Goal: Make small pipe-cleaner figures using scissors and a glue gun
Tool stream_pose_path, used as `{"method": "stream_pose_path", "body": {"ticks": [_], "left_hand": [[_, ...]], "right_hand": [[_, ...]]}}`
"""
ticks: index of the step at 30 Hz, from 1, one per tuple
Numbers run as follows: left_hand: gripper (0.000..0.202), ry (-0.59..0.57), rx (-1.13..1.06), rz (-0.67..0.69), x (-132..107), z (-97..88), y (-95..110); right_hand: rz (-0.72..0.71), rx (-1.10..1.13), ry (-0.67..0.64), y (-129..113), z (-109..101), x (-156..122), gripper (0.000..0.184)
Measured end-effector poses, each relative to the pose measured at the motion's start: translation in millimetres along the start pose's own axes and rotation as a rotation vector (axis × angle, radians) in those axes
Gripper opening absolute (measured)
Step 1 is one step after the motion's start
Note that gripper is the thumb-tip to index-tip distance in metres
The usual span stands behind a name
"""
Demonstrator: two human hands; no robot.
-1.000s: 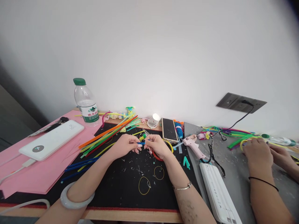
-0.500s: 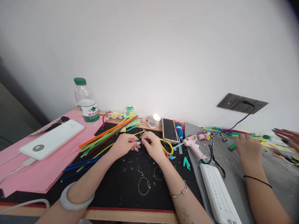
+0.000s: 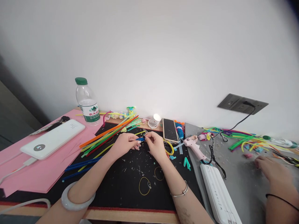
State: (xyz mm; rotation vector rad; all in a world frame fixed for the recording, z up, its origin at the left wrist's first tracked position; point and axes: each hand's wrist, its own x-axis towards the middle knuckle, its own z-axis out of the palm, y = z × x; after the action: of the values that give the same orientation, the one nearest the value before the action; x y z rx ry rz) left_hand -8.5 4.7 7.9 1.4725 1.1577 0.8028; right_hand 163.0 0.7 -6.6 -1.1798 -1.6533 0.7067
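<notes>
Between my hands, above the black mat [image 3: 121, 186], is a short blue pipe cleaner piece [image 3: 140, 139]. My left hand [image 3: 126, 143] pinches it from the left, thumb and fingertips together. From the right, my right hand [image 3: 154, 145] pinches its other end. Fine detail of the piece is covered by the fingers. Left of my hands lies a bundle of orange, green and red pipe cleaners [image 3: 109, 133], with several blue pipe cleaners [image 3: 80, 166] nearer my left forearm. A yellow pipe cleaner loop [image 3: 171, 147] sits just beyond my right hand.
A water bottle [image 3: 88, 104] and white power bank [image 3: 52, 139] stand left on pink paper [image 3: 35, 174]. Behind are a paper cup [image 3: 154, 121] and phone [image 3: 170, 130]. To the right lie a glue gun [image 3: 195, 147], another power bank [image 3: 219, 193] and a co-worker's hand [image 3: 271, 168].
My fingers have drawn slightly apart, showing more of the blue piece. On the right, the co-worker's hand has moved right and nearer, and another hand at the far right has left view.
</notes>
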Motion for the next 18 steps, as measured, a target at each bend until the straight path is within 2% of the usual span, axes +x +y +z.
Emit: {"method": "stream_pose_path", "body": {"ticks": [6,10,14,18], "left_hand": [[0.021,0.037,0.008,0.0,0.1,0.1,1.9],[0.024,0.049,-0.002,0.014,0.2,-0.4,1.5],[0.021,0.028,0.009,0.052,-2.0,-1.1,2.9],[0.018,-0.054,0.028,0.085,-4.7,-1.0,5.7]], "right_hand": [[0.0,0.028,0.005,0.6,-1.0,0.7,0.012],[0.049,0.132,0.017,0.4,-0.3,1.0,0.011],[0.191,0.34,-0.005,-3.6,-1.7,2.5,0.017],[0.364,0.539,-0.062,-6.3,-7.6,2.8,0.03]]}}
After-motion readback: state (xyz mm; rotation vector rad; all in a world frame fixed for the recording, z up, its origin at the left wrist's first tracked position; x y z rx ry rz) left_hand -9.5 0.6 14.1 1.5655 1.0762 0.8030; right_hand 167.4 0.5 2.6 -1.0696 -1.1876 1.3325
